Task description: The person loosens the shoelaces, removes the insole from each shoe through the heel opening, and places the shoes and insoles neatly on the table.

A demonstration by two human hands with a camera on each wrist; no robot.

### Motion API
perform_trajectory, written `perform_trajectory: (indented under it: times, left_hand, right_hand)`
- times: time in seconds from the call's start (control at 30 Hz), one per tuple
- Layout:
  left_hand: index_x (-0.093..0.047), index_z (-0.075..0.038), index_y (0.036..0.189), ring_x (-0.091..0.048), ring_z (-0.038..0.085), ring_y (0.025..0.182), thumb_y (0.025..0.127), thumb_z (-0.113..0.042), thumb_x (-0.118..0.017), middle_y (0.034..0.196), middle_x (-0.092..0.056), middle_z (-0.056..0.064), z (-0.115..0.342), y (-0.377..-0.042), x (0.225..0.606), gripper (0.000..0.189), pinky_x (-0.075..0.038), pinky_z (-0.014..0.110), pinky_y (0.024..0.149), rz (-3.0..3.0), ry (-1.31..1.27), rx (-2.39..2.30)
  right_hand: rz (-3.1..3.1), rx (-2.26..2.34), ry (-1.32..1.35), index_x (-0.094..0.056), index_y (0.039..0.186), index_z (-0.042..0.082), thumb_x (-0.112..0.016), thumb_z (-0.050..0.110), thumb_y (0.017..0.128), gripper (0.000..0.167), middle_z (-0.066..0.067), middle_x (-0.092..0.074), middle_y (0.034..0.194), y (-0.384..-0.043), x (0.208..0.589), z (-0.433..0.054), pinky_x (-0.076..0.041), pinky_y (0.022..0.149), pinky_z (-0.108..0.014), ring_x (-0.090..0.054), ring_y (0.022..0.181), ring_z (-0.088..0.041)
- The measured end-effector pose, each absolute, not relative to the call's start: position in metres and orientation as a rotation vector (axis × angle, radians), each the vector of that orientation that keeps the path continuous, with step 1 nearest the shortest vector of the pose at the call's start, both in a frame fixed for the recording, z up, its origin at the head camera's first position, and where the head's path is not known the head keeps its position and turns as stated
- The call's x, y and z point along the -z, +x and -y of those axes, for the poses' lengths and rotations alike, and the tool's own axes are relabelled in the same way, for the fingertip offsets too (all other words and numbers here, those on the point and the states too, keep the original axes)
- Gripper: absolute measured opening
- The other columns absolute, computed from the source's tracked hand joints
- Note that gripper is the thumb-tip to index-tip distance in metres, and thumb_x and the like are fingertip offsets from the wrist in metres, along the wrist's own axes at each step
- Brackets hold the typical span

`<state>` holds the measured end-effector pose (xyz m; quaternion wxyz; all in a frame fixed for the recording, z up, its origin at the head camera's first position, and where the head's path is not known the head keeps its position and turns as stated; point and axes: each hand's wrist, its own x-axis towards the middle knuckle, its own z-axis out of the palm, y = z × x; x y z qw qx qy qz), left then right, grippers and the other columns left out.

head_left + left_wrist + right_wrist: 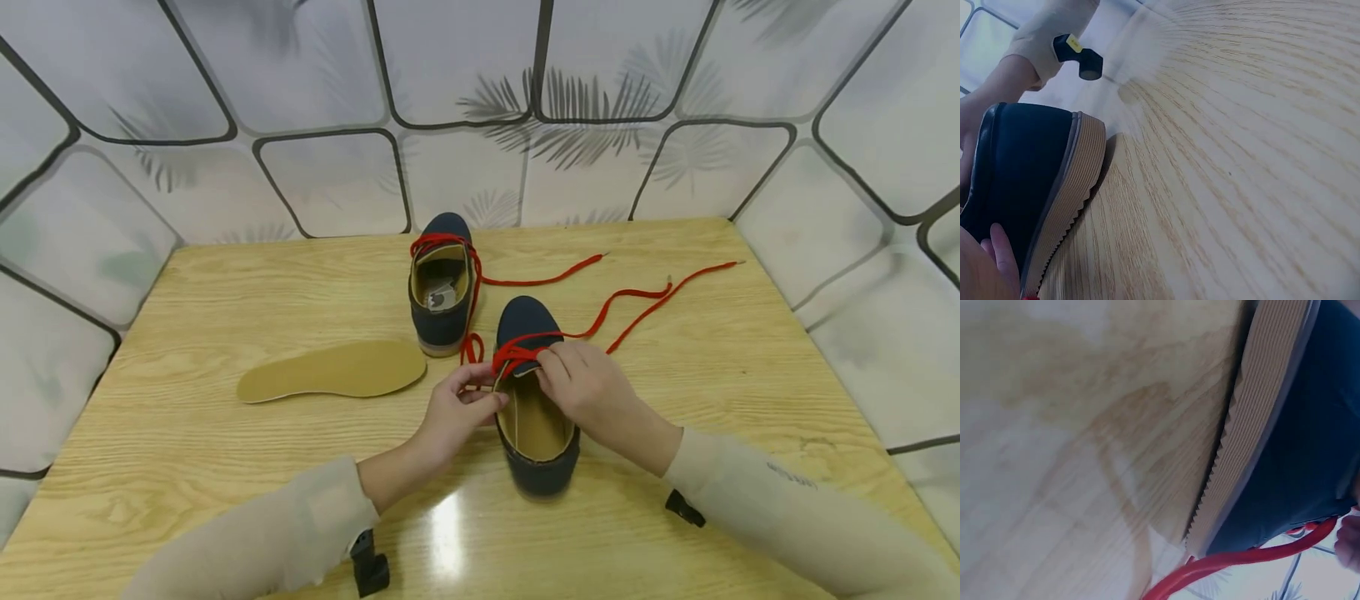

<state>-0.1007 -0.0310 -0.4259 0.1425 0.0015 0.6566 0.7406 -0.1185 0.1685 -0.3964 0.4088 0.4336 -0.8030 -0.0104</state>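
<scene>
A dark navy shoe with a ribbed tan sole stands upright on the table, toe pointing away, its red shoelace threaded at the front. My left hand holds the left edge of its opening, thumb at the rim and fingers on the outer side. In the left wrist view, fingertips lie against the shoe's side. My right hand grips the right edge beside the lacing and tongue; its fingertips are partly hidden. The right wrist view shows the shoe's other side and the lace.
A second navy shoe with red laces stands farther back, a pale paper-like piece inside it. The tan insole lies flat at left on the wooden table. Loose red lace ends trail to the right. A patterned fabric wall borders the table.
</scene>
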Motion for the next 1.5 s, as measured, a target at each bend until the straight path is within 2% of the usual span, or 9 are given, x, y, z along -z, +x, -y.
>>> perform_trajectory:
  times: [0.1,0.27,0.43,0.5,0.6,0.9,1.13,1.37,1.5]
  left_hand:
    - [-0.056,0.003,0.12,-0.062,0.011,0.084,0.08,0.0,-0.061,0.109,-0.056,0.014,0.031,-0.101,0.424,0.04,-0.054,0.027,0.071,-1.906,-0.003,-2.135]
    - [-0.056,0.004,0.119,-0.062,0.011,0.083,0.08,0.0,-0.061,0.106,-0.056,0.012,0.031,-0.102,0.424,0.04,-0.054,0.026,0.069,-1.913,-0.018,-2.14]
    - [-0.056,0.005,0.118,-0.062,0.011,0.082,0.08,0.0,-0.061,0.105,-0.056,0.012,0.03,-0.101,0.425,0.039,-0.054,0.025,0.068,-1.934,-0.004,-2.141]
    - [-0.056,0.006,0.117,-0.062,0.011,0.082,0.079,0.001,-0.061,0.105,-0.056,0.013,0.029,-0.1,0.425,0.039,-0.054,0.025,0.068,-1.935,0.002,-2.142]
    - [-0.057,0.006,0.115,-0.062,0.01,0.08,0.079,0.0,-0.062,0.104,-0.058,0.013,0.027,-0.1,0.427,0.036,-0.055,0.026,0.067,-1.935,0.01,-2.141]
    - [-0.057,0.006,0.113,-0.062,0.01,0.078,0.077,0.001,-0.062,0.103,-0.059,0.013,0.026,-0.101,0.426,0.036,-0.054,0.025,0.066,-1.964,0.016,-2.153]
    - [-0.058,0.006,0.115,-0.063,0.009,0.079,0.078,0.0,-0.061,0.104,-0.059,0.013,0.023,-0.109,0.424,0.037,-0.054,0.026,0.067,-1.955,0.009,-2.15]
    - [-0.058,0.006,0.116,-0.064,0.01,0.079,0.078,0.003,-0.061,0.102,-0.06,0.012,0.025,-0.114,0.423,0.038,-0.055,0.025,0.065,-1.959,-0.011,-2.134]
    - [-0.058,0.007,0.115,-0.063,0.01,0.078,0.078,0.003,-0.061,0.104,-0.06,0.014,0.025,-0.116,0.424,0.037,-0.055,0.026,0.064,-1.971,-0.002,-2.128]
  right_hand:
    - [2.113,0.041,1.041,-0.06,0.092,-0.009,-0.052,0.014,0.094,0.024,-0.018,-0.061,0.082,-0.113,0.394,-0.171,-0.052,0.065,-0.034,-0.06,0.072,-0.028]
    - [2.266,-0.016,0.994,-0.058,0.094,-0.009,-0.08,0.008,0.068,0.038,-0.019,-0.06,0.083,-0.106,0.391,-0.174,-0.052,0.066,-0.035,-0.058,0.073,-0.03]
    - [2.2,-0.001,1.06,-0.064,0.087,-0.004,-0.061,0.003,0.086,0.008,-0.015,-0.062,0.082,-0.106,0.392,-0.175,-0.051,0.062,-0.034,-0.058,0.071,-0.027]
    - [2.119,0.004,1.101,-0.067,0.085,-0.002,-0.047,0.003,0.094,0.023,-0.013,-0.064,0.083,-0.109,0.394,-0.175,-0.051,0.061,-0.033,-0.059,0.07,-0.026]
    - [1.984,-0.028,1.146,-0.071,0.086,-0.003,-0.04,0.004,0.099,0.033,-0.013,-0.066,0.086,-0.112,0.398,-0.175,-0.052,0.061,-0.034,-0.06,0.07,-0.026]
    - [1.983,-0.193,1.092,-0.069,0.087,-0.005,-0.05,0.011,0.095,0.026,-0.014,-0.068,0.08,-0.122,0.397,-0.172,-0.055,0.063,-0.035,-0.064,0.07,-0.025]
    - [2.12,-0.184,0.959,-0.06,0.085,-0.003,-0.048,0.019,0.098,0.027,-0.012,-0.062,0.069,-0.126,0.396,-0.173,-0.05,0.045,-0.032,-0.061,0.055,-0.022]
    - [2.422,-0.112,0.866,-0.056,0.089,-0.005,-0.076,0.012,0.077,0.029,-0.013,-0.059,0.069,-0.116,0.389,-0.176,-0.045,0.04,-0.031,-0.057,0.053,-0.022]
    - [2.482,-0.087,0.856,-0.056,0.086,-0.003,-0.078,0.011,0.075,0.028,-0.012,-0.06,0.07,-0.114,0.384,-0.178,-0.046,0.041,-0.033,-0.059,0.054,-0.023]
